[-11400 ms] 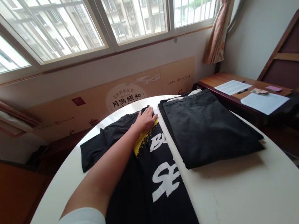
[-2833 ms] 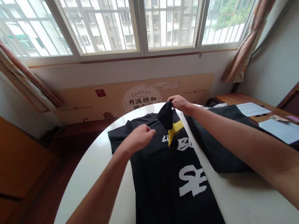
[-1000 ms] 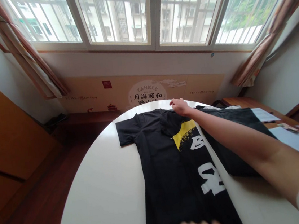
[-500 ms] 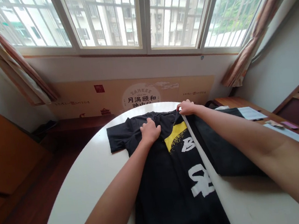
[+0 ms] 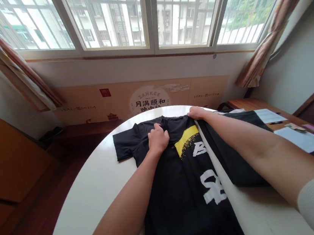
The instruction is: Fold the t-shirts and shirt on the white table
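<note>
A black T-shirt (image 5: 177, 191) with a yellow patch and white lettering lies folded lengthwise on a white round table (image 5: 97, 189), one sleeve sticking out to the left. On its upper part rests my left hand (image 5: 158, 138), fingers bent down into the cloth and closed on it. My right hand (image 5: 196, 113) grips the shirt's far right corner by the collar edge; its fingertips are partly hidden. Beneath my right forearm lies a second dark folded cloth (image 5: 236, 161), beside the shirt and separated from it by a strip of table.
A wooden desk (image 5: 248, 103) with papers (image 5: 302, 139) and small items stands at the right. Behind the table are a printed beige panel (image 5: 86, 97) and a barred window. Curtains (image 5: 265, 51) hang at both sides, and an orange-brown cabinet (image 5: 1, 155) is at the left.
The view has shifted slightly. My right hand's fingers have come down against the shirt's corner, more tucked in than before. My left hand stays at the same place on the cloth.
</note>
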`<state>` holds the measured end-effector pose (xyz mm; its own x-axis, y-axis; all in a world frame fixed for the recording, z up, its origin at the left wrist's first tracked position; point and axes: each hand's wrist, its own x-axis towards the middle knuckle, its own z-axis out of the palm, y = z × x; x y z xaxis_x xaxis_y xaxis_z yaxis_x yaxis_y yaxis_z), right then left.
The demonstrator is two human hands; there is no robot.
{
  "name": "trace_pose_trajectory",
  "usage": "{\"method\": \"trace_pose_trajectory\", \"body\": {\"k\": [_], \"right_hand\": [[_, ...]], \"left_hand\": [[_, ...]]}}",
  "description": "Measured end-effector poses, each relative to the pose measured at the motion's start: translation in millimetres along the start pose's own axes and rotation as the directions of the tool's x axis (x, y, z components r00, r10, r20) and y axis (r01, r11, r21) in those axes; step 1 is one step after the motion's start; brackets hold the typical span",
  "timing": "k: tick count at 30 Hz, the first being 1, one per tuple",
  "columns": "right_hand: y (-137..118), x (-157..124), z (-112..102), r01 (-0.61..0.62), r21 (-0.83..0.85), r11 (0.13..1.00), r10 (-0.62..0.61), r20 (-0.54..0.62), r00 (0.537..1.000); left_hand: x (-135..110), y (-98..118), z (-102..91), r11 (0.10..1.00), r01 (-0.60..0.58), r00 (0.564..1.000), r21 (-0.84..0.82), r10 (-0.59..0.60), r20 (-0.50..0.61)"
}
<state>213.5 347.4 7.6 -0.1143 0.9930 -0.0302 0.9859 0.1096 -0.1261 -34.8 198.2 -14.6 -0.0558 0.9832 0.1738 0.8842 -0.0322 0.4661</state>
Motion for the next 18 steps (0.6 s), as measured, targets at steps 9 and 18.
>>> {"method": "trace_pose_trajectory", "body": {"k": [9, 18], "right_hand": [[-47.9, -38.1, -11.6, -0.033, -0.186, 0.982, 0.01, -0.126, 0.992], [-95.9, -264.6, -25.1, 0.419, -0.275, 0.865, -0.443, -0.028, 0.896]], "left_hand": [[2.9, -2.0, 6.2, 0.993, 0.003, 0.998, -0.114, -0.011, -0.068], [4.7, -1.3, 6.1, 0.992, -0.013, 0.998, -0.123, 0.004, -0.069]]}}
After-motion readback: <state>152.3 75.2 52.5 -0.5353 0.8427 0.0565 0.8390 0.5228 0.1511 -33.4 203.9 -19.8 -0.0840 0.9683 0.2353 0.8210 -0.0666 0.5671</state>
